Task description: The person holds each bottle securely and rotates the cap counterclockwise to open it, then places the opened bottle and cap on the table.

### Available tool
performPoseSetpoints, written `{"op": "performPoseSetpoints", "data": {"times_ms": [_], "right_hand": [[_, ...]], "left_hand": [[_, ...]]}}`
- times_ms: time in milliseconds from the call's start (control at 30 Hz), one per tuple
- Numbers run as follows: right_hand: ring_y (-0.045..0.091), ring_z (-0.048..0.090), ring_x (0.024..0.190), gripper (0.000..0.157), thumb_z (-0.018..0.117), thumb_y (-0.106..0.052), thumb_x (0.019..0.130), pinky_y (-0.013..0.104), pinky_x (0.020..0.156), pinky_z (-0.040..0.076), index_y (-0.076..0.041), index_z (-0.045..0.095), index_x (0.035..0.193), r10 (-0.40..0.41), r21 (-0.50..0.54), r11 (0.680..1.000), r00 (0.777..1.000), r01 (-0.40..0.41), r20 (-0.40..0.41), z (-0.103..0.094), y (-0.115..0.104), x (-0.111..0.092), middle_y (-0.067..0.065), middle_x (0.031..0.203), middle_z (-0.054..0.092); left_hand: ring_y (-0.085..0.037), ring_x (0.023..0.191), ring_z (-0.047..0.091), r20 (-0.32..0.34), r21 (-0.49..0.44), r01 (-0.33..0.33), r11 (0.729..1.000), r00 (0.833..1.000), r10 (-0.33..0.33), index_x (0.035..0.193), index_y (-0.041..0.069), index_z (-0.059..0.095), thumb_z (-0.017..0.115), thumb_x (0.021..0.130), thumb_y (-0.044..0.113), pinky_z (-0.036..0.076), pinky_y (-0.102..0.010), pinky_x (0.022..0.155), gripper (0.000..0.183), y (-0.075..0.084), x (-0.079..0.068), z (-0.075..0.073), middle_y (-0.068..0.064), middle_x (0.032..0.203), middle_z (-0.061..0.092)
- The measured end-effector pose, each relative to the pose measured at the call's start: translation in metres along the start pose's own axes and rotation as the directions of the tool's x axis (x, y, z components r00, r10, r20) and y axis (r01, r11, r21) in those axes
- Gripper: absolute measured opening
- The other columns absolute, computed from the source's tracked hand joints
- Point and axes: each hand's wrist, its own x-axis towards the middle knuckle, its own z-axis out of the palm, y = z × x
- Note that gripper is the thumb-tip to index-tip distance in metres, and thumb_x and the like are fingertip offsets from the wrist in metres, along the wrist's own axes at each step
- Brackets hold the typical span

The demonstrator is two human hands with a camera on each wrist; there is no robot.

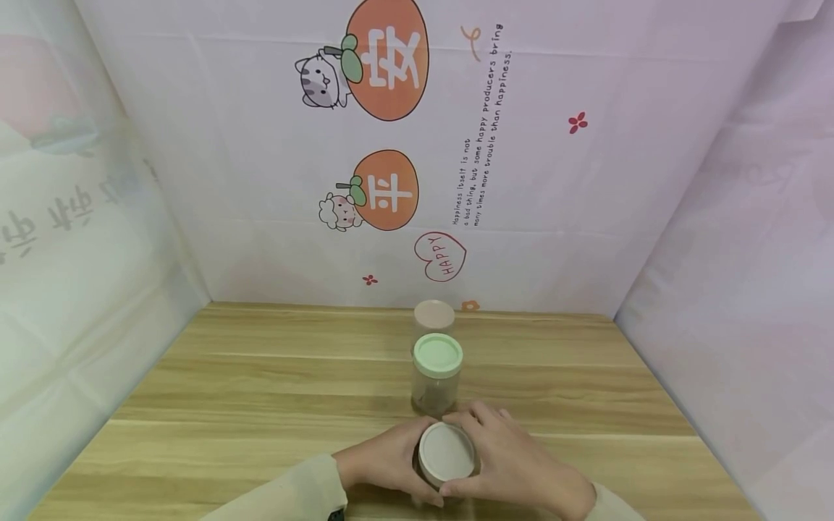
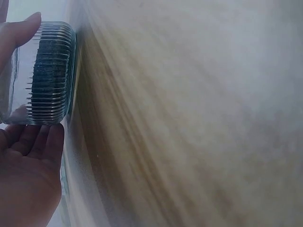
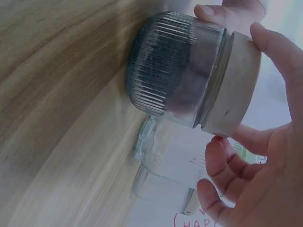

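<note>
A ribbed clear glass jar (image 3: 173, 66) with dark contents in its lower part stands on the wooden table, near the front. Its round beige lid (image 1: 447, 452) sits on top. My left hand (image 1: 391, 457) grips the glass body, thumb on one side and fingers on the other, as the left wrist view shows. From the other side, my right hand (image 1: 517, 463) holds the lid by its edge, with the thumb and forefinger round the rim. In the right wrist view its other fingers are bent beside the lid.
Directly behind stands a second glass jar with a pale green lid (image 1: 438, 354). Farther back is a third jar with a beige lid (image 1: 434, 315), partly hidden. Printed white cloth (image 1: 547, 188) walls off the wooden table (image 1: 293, 376) at the back and both sides.
</note>
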Motion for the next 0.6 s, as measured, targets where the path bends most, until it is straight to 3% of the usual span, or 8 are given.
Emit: {"op": "performPoseSetpoints", "data": {"times_ms": [200,367,500,600], "right_hand": [[0.01,0.052,0.102,0.078,0.072,-0.067,0.08,0.033,0.081,0.049,-0.018,0.059,0.139,-0.033,0.074,0.997,0.998,0.029,0.052,-0.004,0.005,0.001,-0.01,0.122,0.052],[0.012,0.052,0.112,0.075,0.078,-0.053,0.083,0.037,0.088,0.052,-0.014,0.055,0.143,-0.136,0.137,0.983,0.988,0.124,0.079,-0.008,0.012,0.005,-0.005,0.13,0.051],[0.016,0.051,0.121,0.077,0.085,-0.033,0.078,0.038,0.095,0.052,-0.01,0.053,0.144,-0.221,0.175,0.964,0.971,0.202,0.093,-0.011,0.016,0.009,-0.002,0.136,0.05],[0.018,0.047,0.126,0.08,0.085,-0.024,0.074,0.039,0.098,0.05,-0.01,0.052,0.145,-0.24,0.188,0.958,0.963,0.215,0.119,-0.013,0.016,0.011,-0.002,0.139,0.049]], "left_hand": [[-0.009,0.123,0.052,0.004,0.005,-0.007,1.0,1.0,0.007,0.145,0.024,0.04,0.088,0.079,0.025,0.041,-0.03,0.106,0.081,0.001,0.0,0.0,0.009,0.137,0.051],[-0.009,0.125,0.05,0.009,-0.01,-0.013,1.0,1.0,0.013,0.148,0.024,0.037,0.088,0.08,0.024,0.04,-0.031,0.107,0.085,0.002,0.0,-0.001,0.008,0.139,0.05],[-0.01,0.126,0.049,0.014,-0.017,-0.018,1.0,1.0,0.018,0.149,0.024,0.035,0.087,0.08,0.024,0.04,-0.032,0.108,0.086,0.002,0.0,-0.001,0.008,0.141,0.049],[-0.01,0.125,0.05,0.009,-0.012,-0.02,1.0,1.0,0.02,0.149,0.024,0.036,0.087,0.08,0.024,0.04,-0.032,0.108,0.086,0.002,0.0,0.0,0.008,0.14,0.049]]}}
